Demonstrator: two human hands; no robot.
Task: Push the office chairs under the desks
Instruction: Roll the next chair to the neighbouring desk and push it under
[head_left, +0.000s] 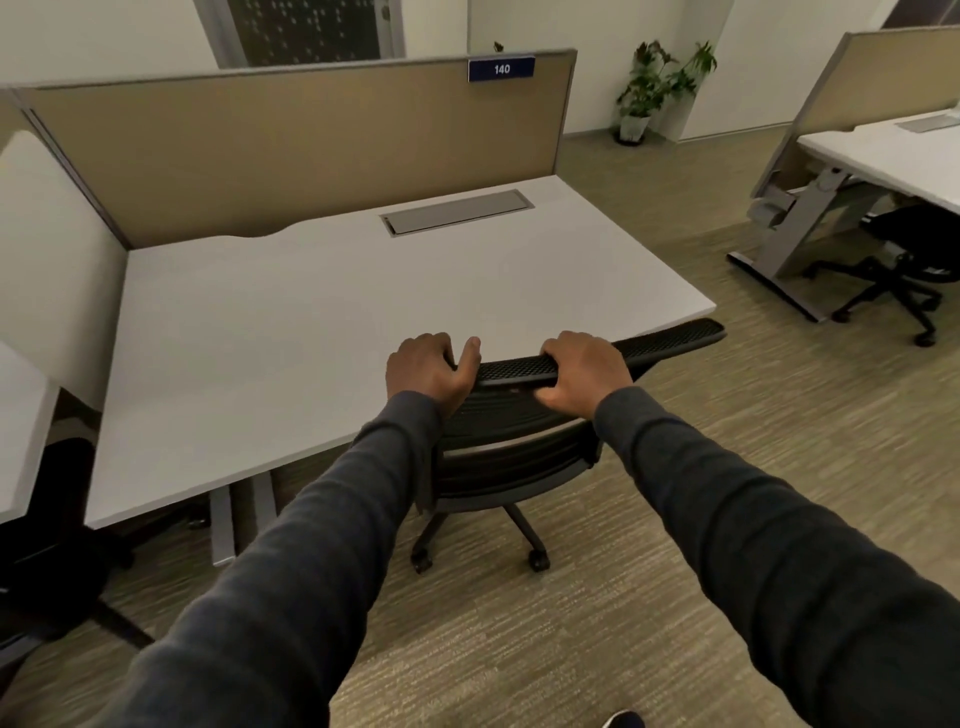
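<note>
A black mesh office chair (511, 441) stands at the front right edge of a white desk (322, 312), its seat partly beneath the desktop and its backrest top against the desk edge. My left hand (431, 371) grips the left end of the backrest's top rail. My right hand (584, 371) grips the same rail further right. The chair's wheeled base (480, 545) shows on the carpet below.
A tan partition (311, 150) marked 140 backs the desk. A second desk (893, 156) with a black chair (904, 260) under it stands at the right. Another dark chair (57, 545) sits at the far left. A potted plant (649, 88) stands by the wall.
</note>
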